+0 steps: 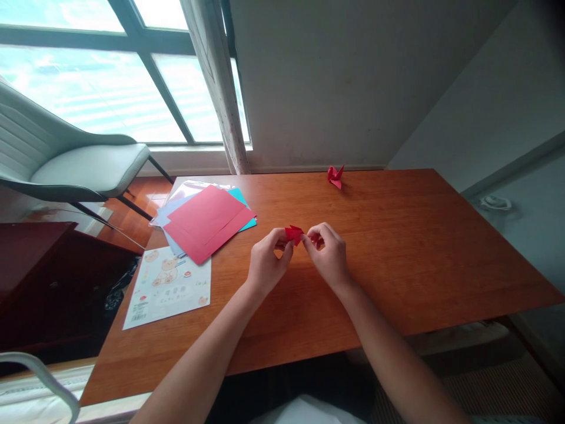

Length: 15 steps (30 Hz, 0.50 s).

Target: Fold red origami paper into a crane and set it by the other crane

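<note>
A small folded piece of red paper (293,234) is held up over the middle of the table, between both hands. My left hand (269,259) pinches its left side between thumb and fingers. My right hand (327,253) is closed in a pinch at its right edge, with the thumb and index fingertips against the paper. Part of the folded paper is hidden behind the fingers. Farther back on the table lies a red origami crane (336,176), apart from both hands.
Left on the wooden table (419,247) lie red paper sheets (209,218), a blue-green sheet (248,224) beneath them, and a printed white cover with a bear (170,288). Beyond are a pale chair (90,168), a window and a curtain (216,76). A wall stands behind the table.
</note>
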Available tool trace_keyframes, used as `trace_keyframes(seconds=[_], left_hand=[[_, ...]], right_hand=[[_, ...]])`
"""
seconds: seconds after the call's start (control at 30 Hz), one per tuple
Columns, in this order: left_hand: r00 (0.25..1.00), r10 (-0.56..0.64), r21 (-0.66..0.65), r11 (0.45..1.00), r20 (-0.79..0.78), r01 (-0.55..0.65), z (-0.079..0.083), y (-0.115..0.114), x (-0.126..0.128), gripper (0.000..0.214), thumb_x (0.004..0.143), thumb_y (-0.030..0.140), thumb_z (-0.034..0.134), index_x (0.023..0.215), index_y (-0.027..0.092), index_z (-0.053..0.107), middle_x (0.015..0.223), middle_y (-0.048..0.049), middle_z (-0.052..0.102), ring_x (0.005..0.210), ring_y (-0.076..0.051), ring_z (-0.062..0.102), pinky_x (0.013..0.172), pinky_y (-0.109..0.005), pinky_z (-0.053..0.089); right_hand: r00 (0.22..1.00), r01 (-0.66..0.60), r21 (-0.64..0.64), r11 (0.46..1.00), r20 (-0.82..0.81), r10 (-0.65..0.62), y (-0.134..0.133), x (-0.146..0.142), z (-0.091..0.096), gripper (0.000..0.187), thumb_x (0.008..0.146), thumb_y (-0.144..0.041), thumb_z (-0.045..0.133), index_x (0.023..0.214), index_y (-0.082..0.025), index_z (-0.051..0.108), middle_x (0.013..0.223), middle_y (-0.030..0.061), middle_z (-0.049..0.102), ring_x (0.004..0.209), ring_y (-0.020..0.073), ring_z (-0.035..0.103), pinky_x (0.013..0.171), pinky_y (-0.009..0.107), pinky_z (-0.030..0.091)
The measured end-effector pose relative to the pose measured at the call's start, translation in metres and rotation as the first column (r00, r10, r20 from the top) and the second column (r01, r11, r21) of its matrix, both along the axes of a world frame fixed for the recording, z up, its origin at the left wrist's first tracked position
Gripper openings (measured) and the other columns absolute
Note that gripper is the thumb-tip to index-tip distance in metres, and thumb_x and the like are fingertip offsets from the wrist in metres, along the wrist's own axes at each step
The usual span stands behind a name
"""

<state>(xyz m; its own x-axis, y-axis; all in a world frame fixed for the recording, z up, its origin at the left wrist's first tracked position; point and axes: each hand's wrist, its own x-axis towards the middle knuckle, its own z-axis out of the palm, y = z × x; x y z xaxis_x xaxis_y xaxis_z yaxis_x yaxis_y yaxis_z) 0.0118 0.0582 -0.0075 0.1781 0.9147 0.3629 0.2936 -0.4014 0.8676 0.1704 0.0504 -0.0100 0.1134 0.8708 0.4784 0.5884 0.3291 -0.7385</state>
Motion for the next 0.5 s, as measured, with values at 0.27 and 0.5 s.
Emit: trace_keyframes(seconds=[0.27, 0.5], left_hand=[[0.994, -0.106, -0.061, 0.992, 0.031, 0.108, 0.002, 0.0, -0.002, 0.014, 0.086, 0.016, 0.057, 0.099, 0.02, 0.062, 0.096, -0.0054, 0.07, 0.085, -0.017, 0.068, 0.082, -0.03, 0.055], [0.918, -0.106, -0.322, 0.916, 0.382, 0.24, 0.013, 0.0, -0.001, 0.026, 0.09, 0.041, 0.061, 0.088, 0.016, 0.065, 0.089, -0.0055, 0.069, 0.086, -0.019, 0.066, 0.081, -0.03, 0.056]], right_hand=[[0.975, -0.22, -0.073, 0.973, -0.052, 0.217, -0.002, -0.002, 0.004, 0.014, 0.093, -0.036, 0.059, 0.101, -0.024, 0.058, 0.099, 0.0069, 0.061, 0.091, 0.0211, 0.062, 0.069, 0.031, 0.056], [0.969, -0.245, -0.092, 0.965, -0.066, 0.239, -0.001, 0.0, 0.004, 0.021, 0.093, -0.044, 0.059, 0.102, -0.024, 0.06, 0.097, 0.0062, 0.06, 0.084, 0.0201, 0.061, 0.068, 0.031, 0.055]])
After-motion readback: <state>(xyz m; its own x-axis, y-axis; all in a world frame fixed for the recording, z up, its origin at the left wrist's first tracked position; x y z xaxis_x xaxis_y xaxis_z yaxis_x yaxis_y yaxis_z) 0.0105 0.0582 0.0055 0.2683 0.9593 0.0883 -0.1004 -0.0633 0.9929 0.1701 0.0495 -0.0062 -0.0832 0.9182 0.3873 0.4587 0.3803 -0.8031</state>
